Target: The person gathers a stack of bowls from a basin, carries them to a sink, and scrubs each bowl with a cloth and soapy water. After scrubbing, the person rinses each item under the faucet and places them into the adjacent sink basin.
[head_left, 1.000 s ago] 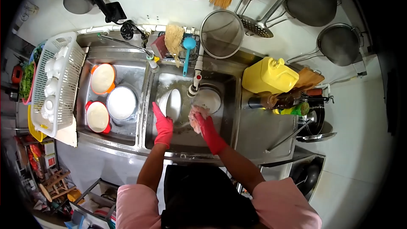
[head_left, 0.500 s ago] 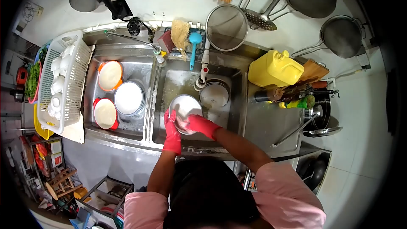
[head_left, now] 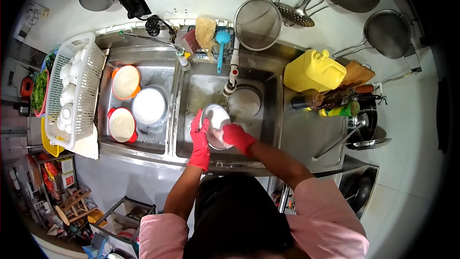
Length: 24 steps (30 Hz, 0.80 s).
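Both my hands wear red rubber gloves over the right sink basin (head_left: 191, 115). My left hand (head_left: 200, 139) grips the left rim of a white bowl (head_left: 214, 113), which is tilted. Against the bowl's lower right part, my right hand (head_left: 237, 138) presses a pale cloth or sponge (head_left: 219, 137), blurred and partly hidden by the glove. Beyond the bowl, a stack of dishes (head_left: 244, 103) sits in the same basin under the faucet (head_left: 230, 86).
In the left basin are a stack of white plates (head_left: 149, 106) and two small pots (head_left: 126, 82). A white basket (head_left: 86, 91) of bowls stands farther left. A yellow jug (head_left: 314, 72) and bottles (head_left: 342, 109) stand right. Strainers (head_left: 258, 24) hang above.
The bowl has turned to a steeper tilt between my hands. My right hand has shifted slightly right and down it. The whole view has shifted a little.
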Available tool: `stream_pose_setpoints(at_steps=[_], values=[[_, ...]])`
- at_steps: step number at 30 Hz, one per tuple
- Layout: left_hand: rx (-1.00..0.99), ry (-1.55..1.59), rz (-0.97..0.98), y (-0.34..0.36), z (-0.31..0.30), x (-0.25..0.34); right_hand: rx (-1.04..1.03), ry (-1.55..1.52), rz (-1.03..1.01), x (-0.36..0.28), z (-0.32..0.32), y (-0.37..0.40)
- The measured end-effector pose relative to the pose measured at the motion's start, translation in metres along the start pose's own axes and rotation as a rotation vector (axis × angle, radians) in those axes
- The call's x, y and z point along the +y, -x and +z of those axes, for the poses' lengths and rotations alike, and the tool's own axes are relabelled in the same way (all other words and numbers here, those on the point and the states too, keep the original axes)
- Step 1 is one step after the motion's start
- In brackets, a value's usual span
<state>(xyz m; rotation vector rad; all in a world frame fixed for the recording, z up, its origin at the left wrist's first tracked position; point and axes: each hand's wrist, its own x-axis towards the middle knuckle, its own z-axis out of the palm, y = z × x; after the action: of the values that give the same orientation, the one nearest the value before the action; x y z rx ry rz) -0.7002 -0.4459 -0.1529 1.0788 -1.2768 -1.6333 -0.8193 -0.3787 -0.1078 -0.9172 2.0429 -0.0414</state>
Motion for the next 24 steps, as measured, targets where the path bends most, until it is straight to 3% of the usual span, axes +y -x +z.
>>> stream_pose_setpoints(at_steps=[1,2,5,6,7,9,10,11,14,16,18,19,20,22,23,24], values=[[-0.012,0.129,-0.162,0.009,0.000,0.007,0.292,0.023,-0.146,0.037,0.033,-0.031],[-0.019,0.212,-0.236,0.013,0.001,0.006,0.342,0.126,-0.223,0.050,0.033,-0.045],[0.002,0.367,-0.389,0.018,0.009,-0.006,0.601,-0.659,-0.293,0.033,0.070,-0.101],[0.029,0.350,-0.394,0.019,0.011,-0.013,0.545,-0.782,-0.327,0.029,0.072,-0.100],[-0.360,0.756,-0.462,0.001,-0.013,-0.052,0.488,-0.905,-0.355,0.025,0.073,-0.098],[-0.429,0.800,-0.413,-0.013,-0.019,-0.050,0.109,-0.845,-0.438,0.014,0.052,-0.054],[-0.097,0.438,-0.315,0.000,0.001,0.003,0.026,-0.693,-0.452,0.021,0.055,-0.046],[-0.069,0.394,-0.248,0.005,0.005,0.032,-0.053,-0.538,-0.479,0.029,0.059,-0.039],[-0.052,0.359,-0.314,0.012,-0.006,0.028,0.194,0.083,-0.480,0.047,0.025,-0.017],[-0.061,0.442,-0.547,0.011,-0.007,0.045,0.417,0.442,-0.453,0.039,-0.031,0.003],[-0.157,0.514,-0.768,0.018,-0.017,0.056,0.668,0.364,-0.557,0.044,-0.034,-0.011],[-0.238,0.548,-0.781,0.014,-0.023,0.047,0.668,0.226,-0.609,0.044,-0.033,-0.023],[-0.275,0.534,-0.788,0.013,-0.023,0.047,0.665,0.089,-0.665,0.046,-0.031,-0.036],[-0.345,0.505,-0.813,0.015,-0.024,0.048,0.371,-0.364,-0.755,0.053,-0.015,-0.064],[-0.332,0.494,-0.843,0.016,-0.017,0.073,0.135,-0.651,-0.645,0.047,-0.022,-0.054],[-0.401,0.534,-0.813,0.014,-0.018,0.072,-0.007,-0.717,-0.580,0.044,-0.032,-0.049]])
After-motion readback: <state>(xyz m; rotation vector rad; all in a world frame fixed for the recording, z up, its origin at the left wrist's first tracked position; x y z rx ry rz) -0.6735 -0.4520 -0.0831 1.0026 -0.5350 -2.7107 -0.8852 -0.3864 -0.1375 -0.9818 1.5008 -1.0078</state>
